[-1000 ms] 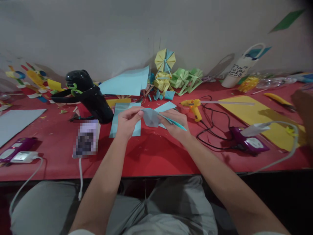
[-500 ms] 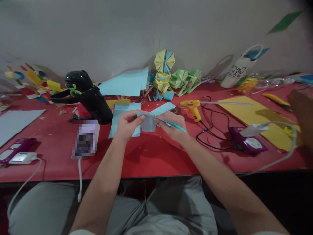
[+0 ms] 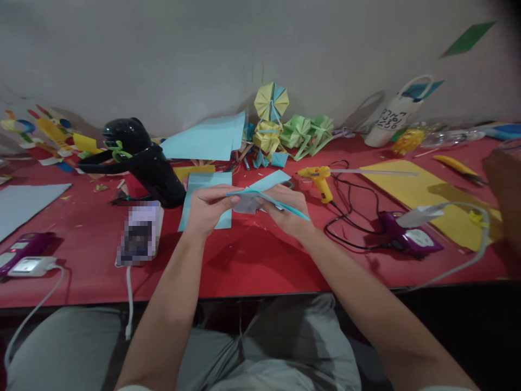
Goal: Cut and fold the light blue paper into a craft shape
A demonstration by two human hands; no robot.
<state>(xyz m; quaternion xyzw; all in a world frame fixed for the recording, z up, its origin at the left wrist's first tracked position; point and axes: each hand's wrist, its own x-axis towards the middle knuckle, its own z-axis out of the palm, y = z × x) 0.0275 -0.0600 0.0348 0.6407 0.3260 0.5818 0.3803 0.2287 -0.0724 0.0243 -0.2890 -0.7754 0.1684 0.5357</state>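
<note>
Between my two hands is a folded piece of light blue paper [image 3: 245, 203], held a little above the red table. My left hand [image 3: 208, 209] pinches its left end, thumb on the near side. At the other end, my right hand [image 3: 287, 206] grips the paper with the thumb toward the middle, and a folded blue strip juts out along that hand. Behind the hands, a blue strip [image 3: 277, 179] points up and to the right. A flat blue sheet [image 3: 209, 179] lies partly under my left hand.
A yellow glue gun [image 3: 319, 176] lies right of my hands, its black cord running to a purple power strip [image 3: 411, 233]. To the left are a black bottle [image 3: 150, 168] and a phone [image 3: 140, 233]. Yellow and blue folded-paper figures [image 3: 271, 114] stand behind, against the wall.
The held paper has tilted, so its left part now shows more edge-on. Both hands stay almost in place, still gripping it. The whole view has shifted slightly.
</note>
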